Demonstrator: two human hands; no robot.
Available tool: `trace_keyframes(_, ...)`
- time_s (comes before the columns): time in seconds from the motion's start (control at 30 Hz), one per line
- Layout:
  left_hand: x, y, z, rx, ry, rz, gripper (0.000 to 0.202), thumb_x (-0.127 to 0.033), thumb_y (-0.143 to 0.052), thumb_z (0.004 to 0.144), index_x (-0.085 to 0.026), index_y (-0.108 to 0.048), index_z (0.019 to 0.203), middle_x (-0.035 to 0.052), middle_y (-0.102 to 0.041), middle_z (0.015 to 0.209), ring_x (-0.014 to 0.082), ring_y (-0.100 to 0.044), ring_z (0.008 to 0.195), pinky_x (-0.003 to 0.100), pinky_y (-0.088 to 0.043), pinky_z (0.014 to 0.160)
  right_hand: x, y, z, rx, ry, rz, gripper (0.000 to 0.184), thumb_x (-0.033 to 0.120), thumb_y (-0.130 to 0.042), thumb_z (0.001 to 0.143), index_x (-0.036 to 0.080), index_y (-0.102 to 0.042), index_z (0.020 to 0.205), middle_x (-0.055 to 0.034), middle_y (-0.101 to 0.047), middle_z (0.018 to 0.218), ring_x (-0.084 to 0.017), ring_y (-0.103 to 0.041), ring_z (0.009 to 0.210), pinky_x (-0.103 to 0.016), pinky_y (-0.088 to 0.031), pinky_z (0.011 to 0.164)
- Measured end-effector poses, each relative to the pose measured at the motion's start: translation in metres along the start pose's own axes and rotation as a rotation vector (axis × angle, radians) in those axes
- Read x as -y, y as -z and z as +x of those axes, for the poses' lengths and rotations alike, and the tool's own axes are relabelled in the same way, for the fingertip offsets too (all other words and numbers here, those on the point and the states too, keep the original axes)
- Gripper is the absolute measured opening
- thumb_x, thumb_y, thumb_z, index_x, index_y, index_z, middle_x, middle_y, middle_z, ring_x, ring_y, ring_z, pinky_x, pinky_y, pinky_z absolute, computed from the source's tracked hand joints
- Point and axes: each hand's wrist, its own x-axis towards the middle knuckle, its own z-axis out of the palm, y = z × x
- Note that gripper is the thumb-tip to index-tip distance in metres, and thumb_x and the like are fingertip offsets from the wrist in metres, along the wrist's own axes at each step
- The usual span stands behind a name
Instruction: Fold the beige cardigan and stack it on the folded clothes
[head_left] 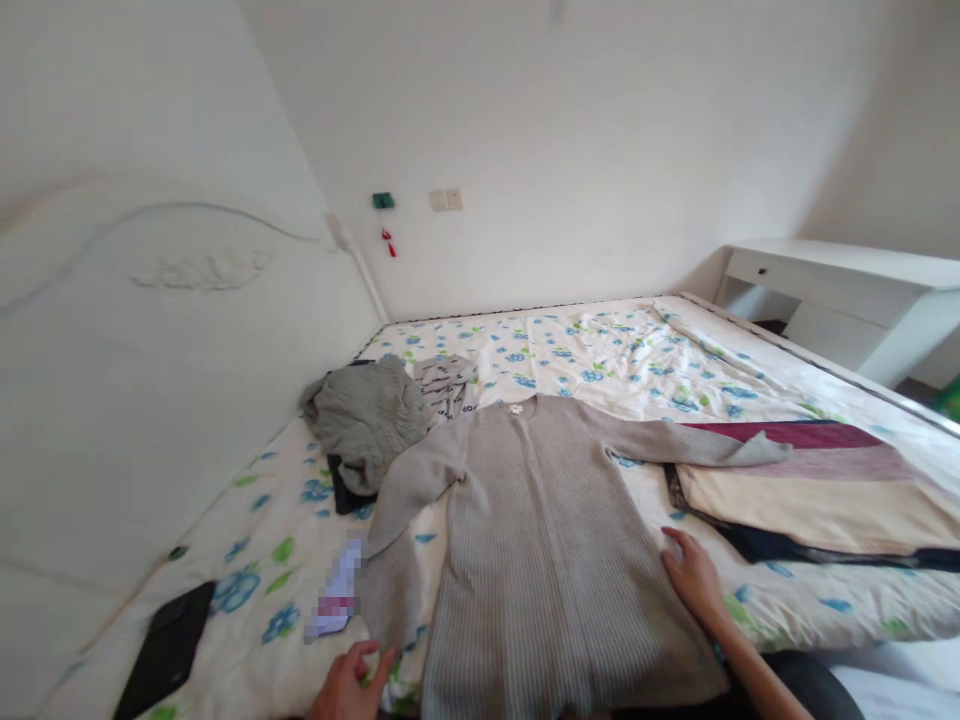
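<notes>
A grey-brown ribbed knit cardigan (536,540) lies spread flat on the bed, its neckline away from me and both sleeves out to the sides. My right hand (694,578) rests against the cardigan's right side edge, fingers spread and nothing gripped. At the lower left, my left hand (352,685) is beside the end of the left sleeve, with thumb and fingers apart and holding nothing visible. The right sleeve reaches over a folded stack of clothes (810,495) in maroon, pink, cream and dark layers.
A crumpled grey-green garment (371,415) lies at the left, near a grey printed garment (444,382). A black phone (169,645) and a blurred pale purple item (337,590) are on the floral bedsheet (517,350). The headboard (187,400) stands left, a white desk (840,295) right.
</notes>
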Motion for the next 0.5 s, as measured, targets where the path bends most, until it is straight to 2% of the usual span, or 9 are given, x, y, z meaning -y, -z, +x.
trace_keyframes(0.1, -0.008, 0.001, -0.005, -0.027, 0.026, 0.024, 0.046, -0.055, -0.046, 0.099, -0.022, -0.069, 0.122, 0.0158, -0.081, 0.113, 0.0365, -0.082, 0.104, 0.043, -0.06, 0.086, 0.017, -0.014, -0.026, 0.03, 0.078, -0.017, 0.041, 0.044, -0.053, 0.093, 0.027, -0.078, 0.121, -0.0148, -0.078, 0.128, -0.039, -0.071, 0.123, -0.053, -0.055, 0.113)
trace_keyframes(0.2, -0.013, 0.004, -0.004, -0.087, 0.115, 0.039, 0.058, -0.06, -0.043, 0.103, -0.016, -0.064, 0.134, 0.0226, -0.081, 0.123, 0.041, -0.081, 0.116, 0.048, -0.061, 0.09, 0.023, -0.014, -0.031, 0.003, 0.073, -0.048, 0.039, 0.044, -0.049, 0.096, 0.027, -0.077, 0.117, -0.0159, -0.078, 0.126, -0.039, -0.07, 0.121, -0.054, -0.054, 0.112)
trace_keyframes(0.37, -0.014, 0.008, 0.011, 0.116, 0.111, 0.054, 0.051, -0.059, -0.048, 0.102, -0.017, -0.068, 0.123, 0.0206, -0.085, 0.113, 0.0416, -0.081, 0.117, 0.047, -0.06, 0.095, 0.025, -0.013, -0.026, -0.007, 0.043, -0.148, 0.038, 0.041, -0.046, 0.098, 0.025, -0.078, 0.111, -0.016, -0.078, 0.124, -0.039, -0.069, 0.116, -0.052, -0.053, 0.109)
trace_keyframes(0.43, -0.017, 0.008, 0.019, 0.137, 0.092, 0.051, 0.044, -0.057, -0.05, 0.102, -0.019, -0.07, 0.115, 0.0206, -0.085, 0.112, 0.0424, -0.082, 0.115, 0.045, -0.059, 0.091, 0.027, -0.014, -0.024, -0.013, 0.048, -0.189, 0.039, 0.039, -0.045, 0.099, 0.024, -0.079, 0.109, -0.0168, -0.078, 0.122, -0.038, -0.069, 0.114, -0.051, -0.053, 0.107)
trace_keyframes(0.5, -0.024, 0.011, 0.027, 0.122, 0.058, 0.054, 0.032, -0.05, -0.054, 0.1, -0.023, -0.07, 0.101, 0.0168, -0.086, 0.104, 0.0408, -0.083, 0.106, 0.042, -0.057, 0.084, 0.03, -0.015, -0.022, -0.015, 0.049, -0.232, 0.04, 0.037, -0.044, 0.1, 0.022, -0.08, 0.108, -0.0176, -0.078, 0.121, -0.038, -0.069, 0.112, -0.05, -0.053, 0.104)
